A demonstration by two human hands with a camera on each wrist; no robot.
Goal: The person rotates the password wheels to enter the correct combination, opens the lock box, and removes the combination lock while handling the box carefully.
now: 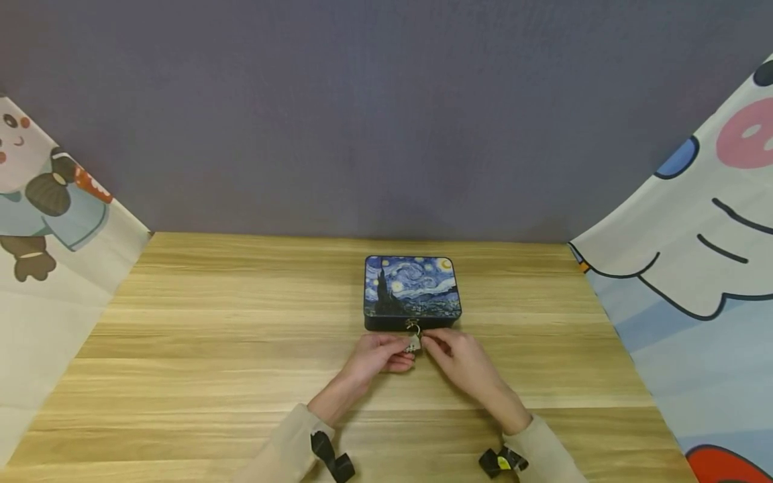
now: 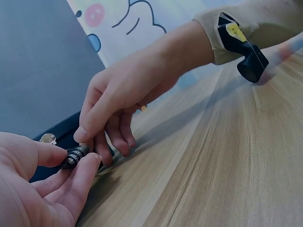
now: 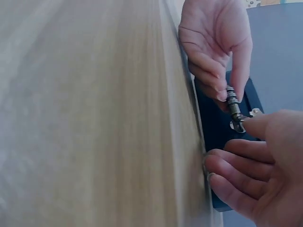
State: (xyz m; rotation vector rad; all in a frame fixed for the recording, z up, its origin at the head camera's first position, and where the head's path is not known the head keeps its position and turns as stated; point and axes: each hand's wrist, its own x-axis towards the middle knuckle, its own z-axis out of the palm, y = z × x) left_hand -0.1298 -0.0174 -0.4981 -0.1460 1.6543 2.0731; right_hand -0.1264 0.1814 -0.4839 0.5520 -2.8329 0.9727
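Observation:
A small combination padlock (image 1: 413, 344) with number dials hangs by its curved shackle at the front clasp of a tin box (image 1: 417, 288). The box is closed and has a starry night painting on its lid. My left hand (image 1: 377, 355) holds the padlock body between thumb and fingers, dials (image 2: 77, 153) showing. From the other side my right hand (image 1: 461, 359) pinches at the shackle end of the padlock (image 3: 234, 106), its other fingers loosely curled below. Fingers partly hide the lock, so whether the shackle is fastened cannot be told.
The box stands on a wood-grain table (image 1: 211, 335), near a grey back panel (image 1: 362, 121). Cartoon-printed cloths hang at the left (image 1: 54, 268) and right (image 1: 694, 268). Each sleeved wrist wears a black strap with a small camera (image 1: 498, 461).

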